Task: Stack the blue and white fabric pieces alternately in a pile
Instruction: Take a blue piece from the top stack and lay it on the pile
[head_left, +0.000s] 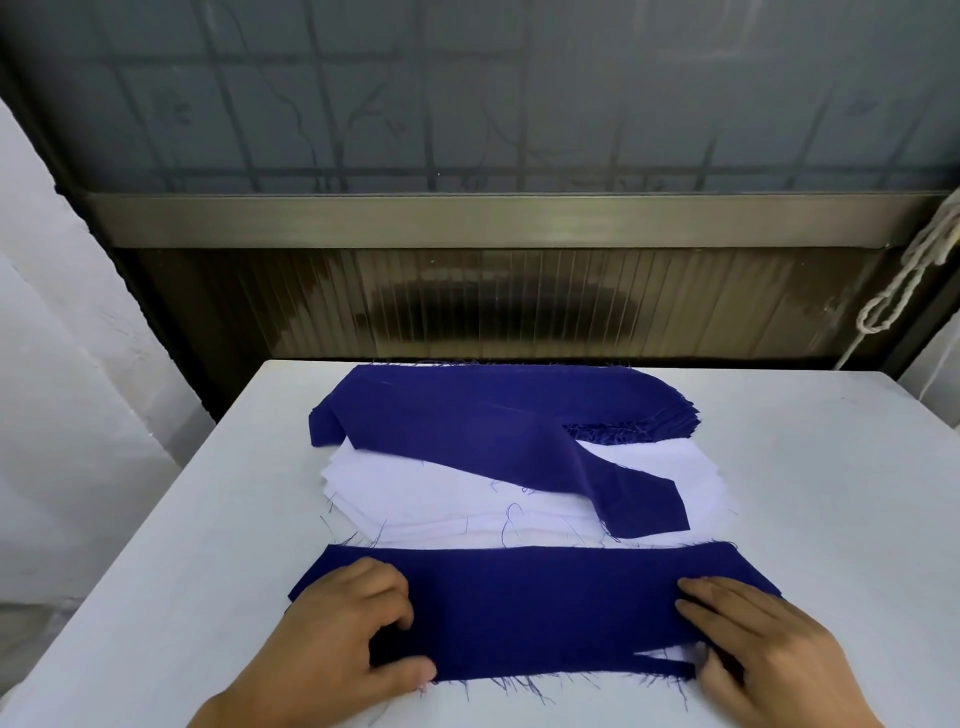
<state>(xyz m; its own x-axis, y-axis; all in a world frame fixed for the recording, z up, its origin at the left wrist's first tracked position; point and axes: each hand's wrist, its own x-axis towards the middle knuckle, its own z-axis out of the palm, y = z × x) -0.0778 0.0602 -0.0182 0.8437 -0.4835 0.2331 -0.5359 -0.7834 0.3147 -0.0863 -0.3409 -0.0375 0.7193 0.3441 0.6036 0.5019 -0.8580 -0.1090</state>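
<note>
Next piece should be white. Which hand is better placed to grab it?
Probably right. The right hand lies flat at the right end of the near blue piece, fingers pointing toward the white stack just beyond. The left hand is curled, gripping that piece's left end.

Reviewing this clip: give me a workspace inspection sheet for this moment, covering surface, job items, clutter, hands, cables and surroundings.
Surface: white table, loose blue threads on it.
Job's things: near blue piece lies flat, white showing under its right end; white stack behind it; blue stack at the far edge, its top piece draped over the white.
Clutter: nothing seen.
Hands: left hand has fingers curled at the blue piece's left end; right hand rests flat on its right end.
Cables: white cord hanging at right.
Surroundings: frosted window, metal sill.
</note>
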